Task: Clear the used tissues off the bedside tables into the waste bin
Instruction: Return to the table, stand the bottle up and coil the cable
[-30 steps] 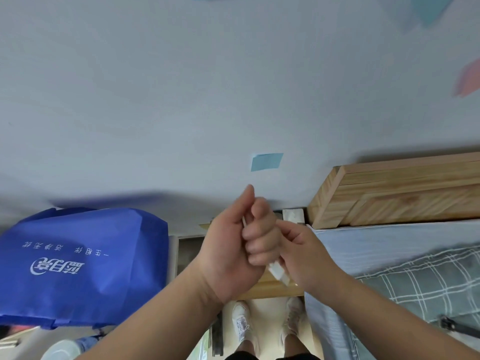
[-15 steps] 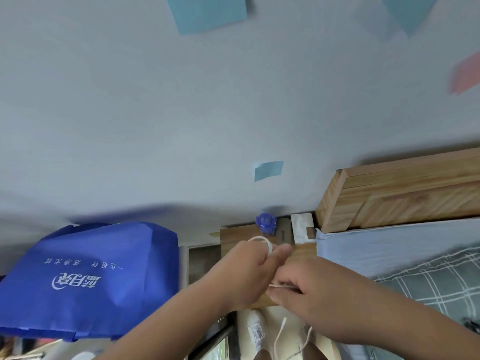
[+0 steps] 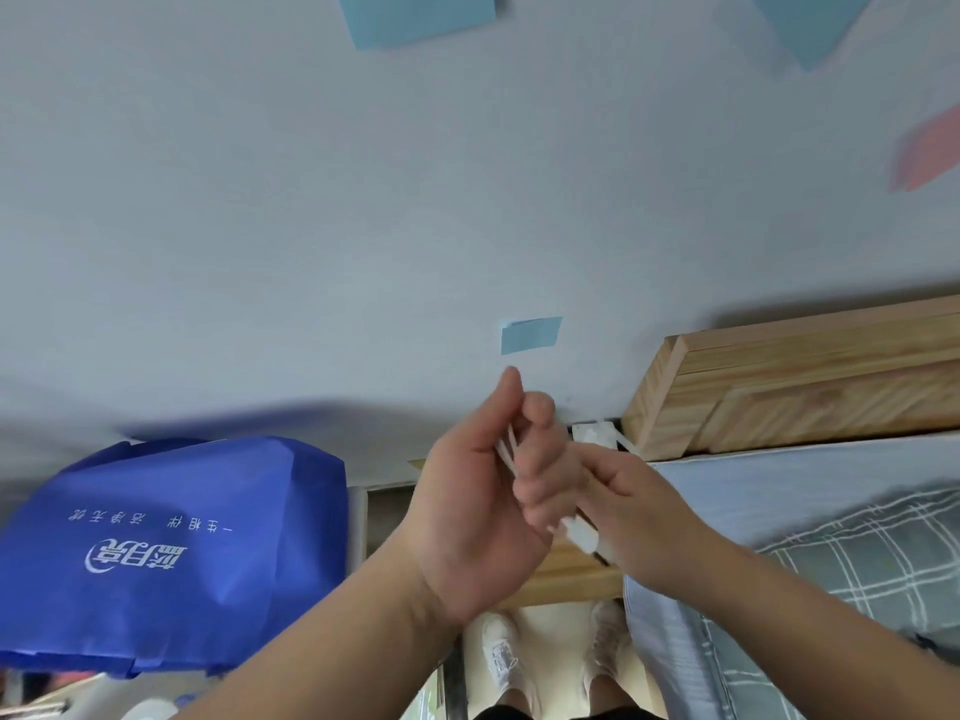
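1. The left hand (image 3: 478, 517) is raised in front of the wall (image 3: 311, 226), its fingers (image 3: 540, 475) curled tight round loops of white cord (image 3: 508, 449).
2. The right hand (image 3: 639, 506) sits against the left one, touching it. A white block (image 3: 582, 535) shows at its fingertips, but these are hidden (I cannot tell whether it grips the block).
3. A crumpled white tissue (image 3: 597, 436) lies at the back of the wooden table (image 3: 566, 579), just beside the headboard (image 3: 779, 387) and beyond both hands.
4. The bed (image 3: 779, 485) runs along the right with a checked cover.
5. A blue bag (image 3: 171, 553) stands to the left of the table.
6. White shoes (image 3: 501, 652) show on the floor below.
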`<state>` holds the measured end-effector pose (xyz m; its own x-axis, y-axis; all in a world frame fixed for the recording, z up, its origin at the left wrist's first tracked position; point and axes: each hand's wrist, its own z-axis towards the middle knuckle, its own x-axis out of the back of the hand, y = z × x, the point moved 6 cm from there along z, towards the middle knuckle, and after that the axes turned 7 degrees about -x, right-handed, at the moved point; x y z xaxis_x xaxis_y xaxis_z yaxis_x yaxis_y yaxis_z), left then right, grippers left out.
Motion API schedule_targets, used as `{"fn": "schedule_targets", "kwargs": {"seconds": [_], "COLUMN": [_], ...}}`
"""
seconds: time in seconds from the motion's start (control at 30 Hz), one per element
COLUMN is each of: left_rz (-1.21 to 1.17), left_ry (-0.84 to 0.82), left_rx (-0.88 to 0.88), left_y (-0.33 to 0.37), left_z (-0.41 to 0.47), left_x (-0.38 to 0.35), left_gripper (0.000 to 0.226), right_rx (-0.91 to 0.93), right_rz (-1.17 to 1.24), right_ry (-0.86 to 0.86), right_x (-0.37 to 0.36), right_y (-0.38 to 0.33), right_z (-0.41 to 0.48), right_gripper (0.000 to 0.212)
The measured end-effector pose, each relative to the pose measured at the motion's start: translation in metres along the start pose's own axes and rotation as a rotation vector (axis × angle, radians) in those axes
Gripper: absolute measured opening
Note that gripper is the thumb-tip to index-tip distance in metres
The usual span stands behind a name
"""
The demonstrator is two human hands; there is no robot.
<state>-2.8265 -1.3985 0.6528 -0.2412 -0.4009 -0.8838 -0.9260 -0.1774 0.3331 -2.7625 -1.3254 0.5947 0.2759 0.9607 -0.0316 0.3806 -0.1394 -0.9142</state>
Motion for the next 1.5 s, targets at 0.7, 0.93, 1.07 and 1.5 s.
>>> {"fn": "schedule_targets", "kwargs": {"seconds": [0.7, 0.93, 1.07, 1.5], "left_rz": [0.745, 0.16, 0.245, 1.593], "left_ry": [0.029, -0.001, 0.169, -0.009], "left_rx": [0.033, -0.037, -0.329, -0.218], "left_y": [-0.019, 0.005, 0.04, 0.014], "left_z": [-0.027, -0.024, -0.016, -0.032], "left_x": [0.055, 0.012, 0.015, 0.071], "left_gripper": [0.056, 0.056, 0.053, 0.071], "right_rx": [0.171, -0.049, -0.191, 0.071], "right_rz": [-0.363, 0.273, 0.026, -0.909], "right_ry": [0.061, -0.081, -0.119, -0.042], "right_x": [0.01, -0.043, -0.063, -0.032], "right_y": [-0.05, -0.015, 0.003, -0.045], "right_z": [0.004, -0.001, -0.013, -0.043], "right_gripper": [0.022, 0.047, 0.046, 0.027]}}
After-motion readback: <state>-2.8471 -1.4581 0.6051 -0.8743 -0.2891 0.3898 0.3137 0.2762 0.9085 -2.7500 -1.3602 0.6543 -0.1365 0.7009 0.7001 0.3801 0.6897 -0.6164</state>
